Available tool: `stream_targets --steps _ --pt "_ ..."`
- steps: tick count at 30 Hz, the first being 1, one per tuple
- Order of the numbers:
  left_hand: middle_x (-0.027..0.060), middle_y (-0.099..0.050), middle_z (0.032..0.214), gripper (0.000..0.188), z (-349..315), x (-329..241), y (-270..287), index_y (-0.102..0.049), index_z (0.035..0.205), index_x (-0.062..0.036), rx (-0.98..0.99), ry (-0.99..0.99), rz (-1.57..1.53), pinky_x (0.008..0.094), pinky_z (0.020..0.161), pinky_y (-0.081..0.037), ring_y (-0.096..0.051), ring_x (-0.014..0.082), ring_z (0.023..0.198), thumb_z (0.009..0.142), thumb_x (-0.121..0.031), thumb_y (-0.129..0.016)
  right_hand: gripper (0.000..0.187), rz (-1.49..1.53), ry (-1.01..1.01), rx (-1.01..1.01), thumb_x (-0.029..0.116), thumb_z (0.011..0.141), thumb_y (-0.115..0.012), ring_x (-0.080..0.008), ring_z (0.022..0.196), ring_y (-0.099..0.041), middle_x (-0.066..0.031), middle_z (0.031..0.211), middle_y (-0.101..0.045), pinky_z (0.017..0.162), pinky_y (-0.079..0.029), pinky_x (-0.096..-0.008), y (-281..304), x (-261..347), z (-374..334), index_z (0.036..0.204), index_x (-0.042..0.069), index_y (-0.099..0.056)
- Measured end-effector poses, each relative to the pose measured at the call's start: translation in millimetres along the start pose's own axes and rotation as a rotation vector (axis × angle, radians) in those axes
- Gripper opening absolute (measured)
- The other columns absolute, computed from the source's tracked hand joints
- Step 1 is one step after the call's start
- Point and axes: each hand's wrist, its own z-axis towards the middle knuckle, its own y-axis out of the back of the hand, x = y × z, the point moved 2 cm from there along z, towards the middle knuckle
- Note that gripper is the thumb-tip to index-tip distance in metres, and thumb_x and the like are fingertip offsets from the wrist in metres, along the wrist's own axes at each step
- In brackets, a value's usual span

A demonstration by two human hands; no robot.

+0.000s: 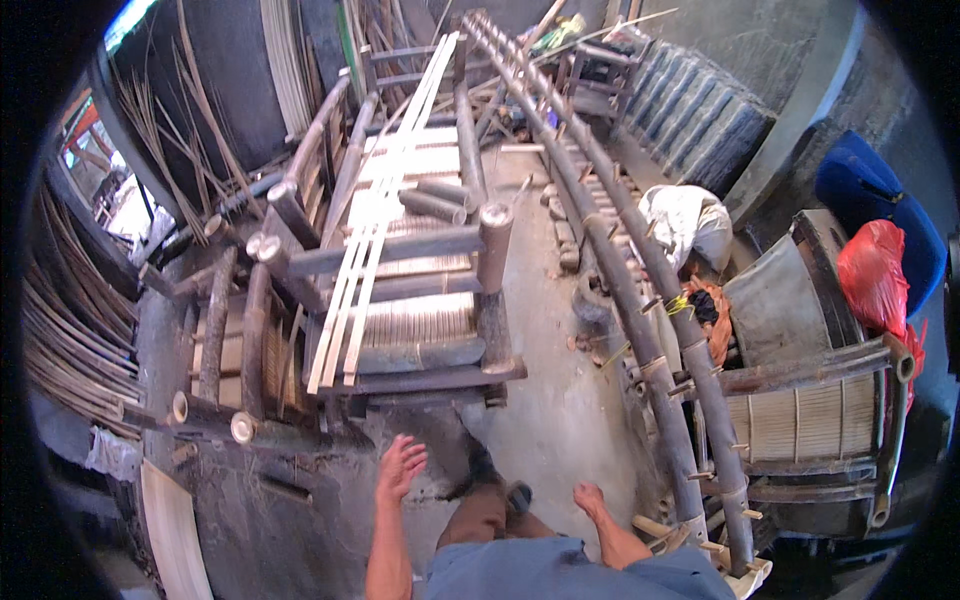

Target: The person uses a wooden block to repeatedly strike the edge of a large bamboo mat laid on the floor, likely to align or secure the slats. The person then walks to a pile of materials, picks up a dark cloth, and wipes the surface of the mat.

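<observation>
My left hand (402, 466) is raised in front of my body, its fingers spread and nothing in it. Lower and to the right, my right hand (589, 497) hangs with its fingers curled in, and no object shows in it. Ahead of the left hand stands a dark bamboo bench (420, 356) with a slatted seat. Several long pale bamboo strips (372, 236) lie lengthwise across it, their near ends past its front edge. Two short dark bamboo pieces (432, 206) rest on the bench beside the strips. Neither hand touches any of these.
A long bamboo ladder (641, 330) with short pegs slants along my right. Beyond it are a bamboo chair (808, 420), a red plastic bag (874, 270), a blue plastic chair (880, 200) and a white sack (688, 222). More bamboo furniture (228, 345) and bundled canes (75, 330) stand left.
</observation>
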Motion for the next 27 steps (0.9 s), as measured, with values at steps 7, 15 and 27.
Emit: stream_targets --steps 7,15,27 --pt "0.0100 -0.065 0.094 0.032 73.1 26.3 -131.1 -0.059 0.115 0.0001 0.090 -0.436 0.487 0.0307 0.073 -0.052 -0.062 0.0167 0.079 0.095 -0.025 -0.058 0.036 0.150 0.112 -0.063 0.035 0.088 -0.049 -0.0343 0.077 -0.066 -0.0200 0.078 -0.066 0.071 -0.049 -0.0430 57.4 71.9 29.0 0.094 0.005 -0.067" --pt "0.0178 -0.060 0.111 0.025 103.4 -8.0 -197.8 -0.060 0.111 0.0003 -0.005 -0.940 0.877 0.0407 0.092 -0.045 -0.058 0.0330 0.102 0.091 -0.015 -0.056 0.032 0.132 0.140 -0.109 0.027 0.088 -0.051 -0.0352 0.086 -0.066 -0.0210 0.090 -0.067 0.078 -0.051 -0.0407 43.6 55.5 98.3 0.101 0.003 -0.068" --pt "0.0188 -0.047 0.136 0.041 228.6 52.6 -190.5 -0.049 0.132 -0.0059 -0.408 -1.453 1.258 0.0537 0.110 -0.024 -0.042 0.0351 0.129 0.100 -0.032 -0.045 0.025 -0.371 0.115 -0.358 0.022 0.089 -0.056 -0.0422 0.088 -0.059 -0.0237 0.098 -0.059 0.077 -0.048 -0.0489 65.2 -107.3 314.7 0.104 0.003 -0.060"
